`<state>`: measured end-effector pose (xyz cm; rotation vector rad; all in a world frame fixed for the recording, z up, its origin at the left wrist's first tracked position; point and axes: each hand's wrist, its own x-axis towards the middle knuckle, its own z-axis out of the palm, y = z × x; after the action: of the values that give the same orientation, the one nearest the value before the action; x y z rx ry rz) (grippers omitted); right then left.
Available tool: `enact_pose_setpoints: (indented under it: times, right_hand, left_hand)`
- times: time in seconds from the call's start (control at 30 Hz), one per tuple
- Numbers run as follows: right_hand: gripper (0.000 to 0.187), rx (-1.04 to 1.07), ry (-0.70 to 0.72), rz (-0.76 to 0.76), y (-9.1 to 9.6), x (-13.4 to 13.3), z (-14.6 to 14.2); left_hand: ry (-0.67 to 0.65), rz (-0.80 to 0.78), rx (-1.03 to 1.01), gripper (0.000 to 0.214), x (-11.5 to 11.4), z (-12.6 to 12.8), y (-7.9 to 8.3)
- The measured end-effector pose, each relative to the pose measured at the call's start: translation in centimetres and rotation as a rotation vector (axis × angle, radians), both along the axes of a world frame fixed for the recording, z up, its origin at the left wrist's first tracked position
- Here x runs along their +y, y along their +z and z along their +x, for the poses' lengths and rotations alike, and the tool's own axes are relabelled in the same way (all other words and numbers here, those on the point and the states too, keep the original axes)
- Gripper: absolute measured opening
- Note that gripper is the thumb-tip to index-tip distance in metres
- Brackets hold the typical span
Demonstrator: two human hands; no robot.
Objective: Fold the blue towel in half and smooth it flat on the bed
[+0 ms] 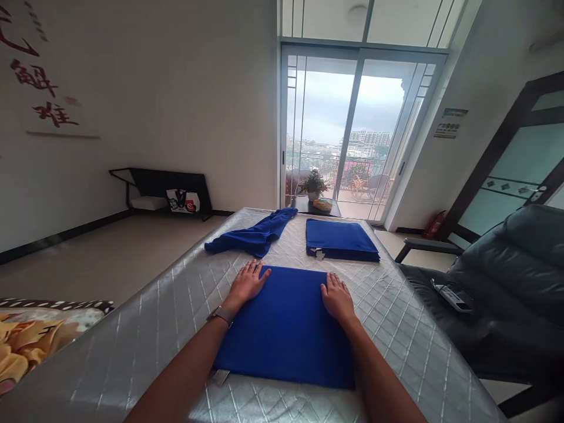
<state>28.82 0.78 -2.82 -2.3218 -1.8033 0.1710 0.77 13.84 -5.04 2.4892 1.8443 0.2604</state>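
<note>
A folded blue towel (286,329) lies flat on the quilted silver mattress (145,329) in front of me. My left hand (247,283) rests open, fingers flat, on the towel's far left corner. My right hand (336,296) lies open and flat on its far right edge. Beyond it, a second blue towel (340,239) sits neatly folded at the right. A third blue towel (255,235) lies crumpled and unfolded at the left.
A dark leather armchair (506,282) with a remote control (452,295) stands right of the mattress. A patterned cushion (30,335) is at the left. Glass balcony doors (348,129), a potted plant (314,185) and a low black bench (163,185) are behind.
</note>
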Motion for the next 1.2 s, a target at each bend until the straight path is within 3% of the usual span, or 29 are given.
enact_pose_setpoints:
  times: [0.3,0.73,0.9,1.2]
  right_hand:
    - [0.065,-0.028,0.000,-0.025,0.2,-0.1,0.0]
    - [0.064,-0.105,-0.016,-0.090,0.5,0.4,-0.2]
    - [0.063,-0.142,-0.039,-0.049,0.6,-0.9,-1.0]
    - [0.068,-0.076,0.007,-0.169,0.0,-3.0,-1.5]
  left_hand:
    - [-0.013,0.049,-0.022,0.076,0.2,0.2,-0.7]
    - [-0.045,0.012,-0.074,0.076,0.2,0.1,-0.3]
    - [-0.043,0.021,-0.071,0.077,0.2,0.1,-0.4]
    - [-0.019,0.022,-0.055,0.080,-0.3,0.1,0.0]
